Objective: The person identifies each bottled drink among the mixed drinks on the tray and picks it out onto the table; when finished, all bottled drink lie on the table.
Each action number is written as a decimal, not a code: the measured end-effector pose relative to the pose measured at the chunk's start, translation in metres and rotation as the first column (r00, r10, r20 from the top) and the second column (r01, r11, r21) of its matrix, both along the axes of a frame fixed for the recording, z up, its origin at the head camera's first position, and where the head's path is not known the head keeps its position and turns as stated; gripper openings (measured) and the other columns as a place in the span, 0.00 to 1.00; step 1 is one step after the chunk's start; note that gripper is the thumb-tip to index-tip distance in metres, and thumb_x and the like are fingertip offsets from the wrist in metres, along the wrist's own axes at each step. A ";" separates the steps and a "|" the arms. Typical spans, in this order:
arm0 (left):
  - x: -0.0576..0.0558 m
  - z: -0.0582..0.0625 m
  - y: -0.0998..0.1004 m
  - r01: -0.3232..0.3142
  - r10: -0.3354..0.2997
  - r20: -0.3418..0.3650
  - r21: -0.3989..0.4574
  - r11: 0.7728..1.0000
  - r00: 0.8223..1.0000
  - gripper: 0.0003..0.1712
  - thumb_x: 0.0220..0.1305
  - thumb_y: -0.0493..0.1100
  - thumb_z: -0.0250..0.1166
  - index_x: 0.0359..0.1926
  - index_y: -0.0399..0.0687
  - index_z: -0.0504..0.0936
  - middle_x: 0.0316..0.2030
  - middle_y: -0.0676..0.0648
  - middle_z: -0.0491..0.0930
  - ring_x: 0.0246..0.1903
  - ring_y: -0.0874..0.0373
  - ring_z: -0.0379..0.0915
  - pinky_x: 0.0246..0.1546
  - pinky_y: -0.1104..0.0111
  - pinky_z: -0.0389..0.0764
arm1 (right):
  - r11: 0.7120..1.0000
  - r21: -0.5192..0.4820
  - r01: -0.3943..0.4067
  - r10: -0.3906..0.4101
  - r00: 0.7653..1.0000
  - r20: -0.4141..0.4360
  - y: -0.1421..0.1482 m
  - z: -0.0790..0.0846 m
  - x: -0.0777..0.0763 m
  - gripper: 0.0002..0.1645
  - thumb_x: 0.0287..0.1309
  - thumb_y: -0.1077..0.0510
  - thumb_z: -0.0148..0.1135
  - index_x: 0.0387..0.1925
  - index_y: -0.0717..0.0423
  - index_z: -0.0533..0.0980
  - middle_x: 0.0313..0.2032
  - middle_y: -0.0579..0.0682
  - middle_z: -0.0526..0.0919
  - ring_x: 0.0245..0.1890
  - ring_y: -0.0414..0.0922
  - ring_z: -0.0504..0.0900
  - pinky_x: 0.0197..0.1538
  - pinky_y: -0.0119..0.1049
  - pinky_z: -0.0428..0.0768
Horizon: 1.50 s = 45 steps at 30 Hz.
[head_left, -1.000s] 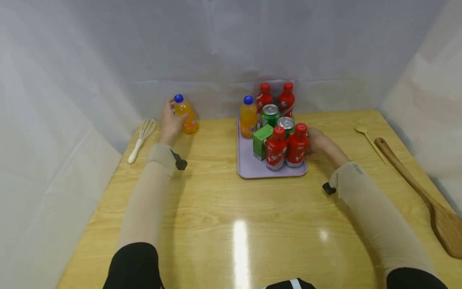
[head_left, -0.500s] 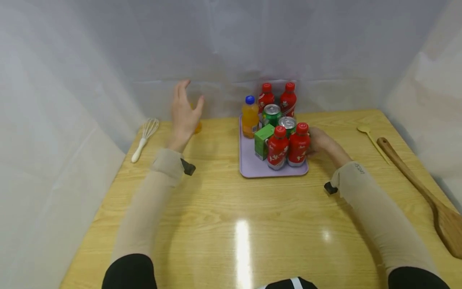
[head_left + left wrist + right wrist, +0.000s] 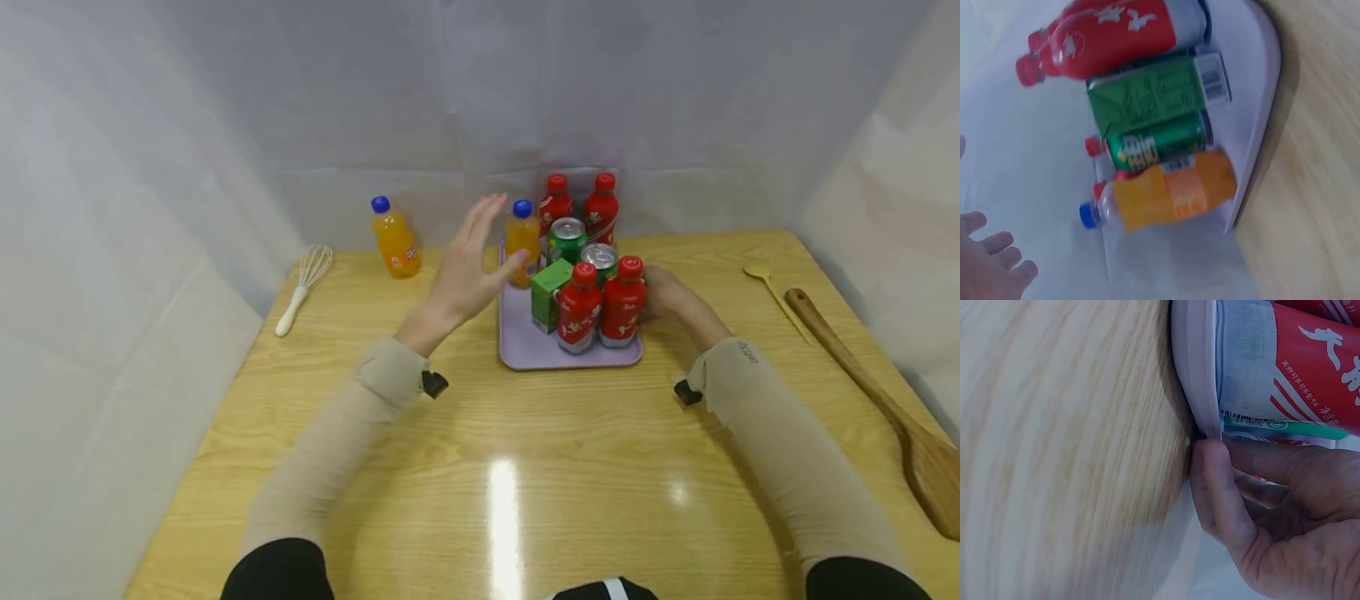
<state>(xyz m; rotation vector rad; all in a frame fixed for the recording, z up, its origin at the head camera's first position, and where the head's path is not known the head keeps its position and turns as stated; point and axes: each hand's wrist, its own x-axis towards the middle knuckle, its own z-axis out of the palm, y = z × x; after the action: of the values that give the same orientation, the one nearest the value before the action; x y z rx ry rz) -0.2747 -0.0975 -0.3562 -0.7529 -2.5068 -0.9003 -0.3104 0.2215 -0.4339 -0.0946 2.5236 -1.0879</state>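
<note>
My left hand (image 3: pixel 468 271), fingers spread and holding nothing, is at the left side of a lilac tray (image 3: pixel 525 354). Its fingertips come close to an orange soda bottle (image 3: pixel 521 242) with a blue cap, upright on the tray. My right hand (image 3: pixel 1272 506) pinches the tray's right rim, beside a red bottle (image 3: pixel 621 304). Sharing the tray are another red bottle (image 3: pixel 577 312) in front, a green juice box (image 3: pixel 550 296), two green cans (image 3: pixel 566 240) and two red bottles (image 3: pixel 602 210) at the back. A second orange soda bottle (image 3: pixel 396 243) stands apart on the left, against the back sheet.
A whisk (image 3: pixel 300 292) with a white handle lies at the table's left edge. On the right are a yellow spoon (image 3: pixel 776 300) and a large wooden spatula (image 3: pixel 885 408). White sheeting (image 3: pixel 360 92) walls in the back and sides of the wooden table (image 3: pixel 420 500).
My left hand has let go of the left orange soda bottle, opened, and moved right to the tray. The right hand stays at the tray's rim.
</note>
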 end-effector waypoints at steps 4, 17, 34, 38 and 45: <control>0.006 -0.011 0.017 0.071 -0.071 0.002 -0.049 0.996 0.997 0.49 0.63 0.65 0.61 0.77 0.58 0.49 0.77 0.50 0.50 0.77 0.56 0.44 0.75 0.54 0.57 | 0.999 0.037 -0.024 0.025 0.999 -0.030 0.001 0.001 0.000 0.29 0.53 0.75 0.53 0.59 0.78 0.62 0.51 0.80 0.71 0.20 0.45 0.83 0.28 0.41 0.87; 0.013 -0.045 0.050 0.142 -0.121 0.113 -0.203 0.969 0.986 0.62 0.50 0.73 0.66 0.77 0.58 0.46 0.78 0.50 0.46 0.78 0.54 0.39 0.75 0.51 0.55 | 0.994 0.099 -0.056 0.060 0.997 -0.041 0.001 -0.001 -0.003 0.31 0.49 0.76 0.56 0.58 0.79 0.63 0.52 0.80 0.71 0.19 0.43 0.82 0.28 0.38 0.87; 0.011 -0.062 0.059 0.161 -0.150 0.061 -0.269 0.950 0.987 0.53 0.52 0.64 0.72 0.73 0.48 0.61 0.77 0.42 0.47 0.78 0.45 0.38 0.76 0.49 0.49 | 0.996 0.079 -0.046 0.046 0.999 0.001 -0.001 0.002 -0.003 0.27 0.54 0.75 0.55 0.57 0.78 0.64 0.51 0.78 0.72 0.22 0.45 0.83 0.29 0.41 0.87; 0.007 -0.065 0.058 0.165 -0.164 0.024 -0.237 0.957 0.986 0.49 0.51 0.61 0.73 0.69 0.46 0.66 0.76 0.44 0.50 0.77 0.44 0.42 0.76 0.49 0.51 | 0.998 0.056 -0.035 0.034 0.999 0.016 -0.002 0.003 -0.002 0.26 0.55 0.75 0.55 0.56 0.78 0.64 0.50 0.77 0.72 0.22 0.45 0.83 0.29 0.42 0.87; 0.009 -0.065 0.059 0.188 -0.188 0.027 -0.240 0.952 0.982 0.48 0.51 0.62 0.73 0.69 0.47 0.67 0.75 0.47 0.56 0.77 0.48 0.44 0.77 0.50 0.48 | 0.997 0.069 -0.036 0.035 0.999 0.015 -0.002 0.003 -0.003 0.24 0.55 0.75 0.54 0.55 0.78 0.65 0.50 0.78 0.72 0.22 0.47 0.83 0.29 0.42 0.87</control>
<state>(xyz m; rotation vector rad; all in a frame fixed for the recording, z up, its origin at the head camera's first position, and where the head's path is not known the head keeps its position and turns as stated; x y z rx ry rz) -0.2656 -0.0385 -0.4208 -1.0841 -2.6112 -0.6596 -0.3139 0.2194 -0.4305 -0.1116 2.5347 -0.9835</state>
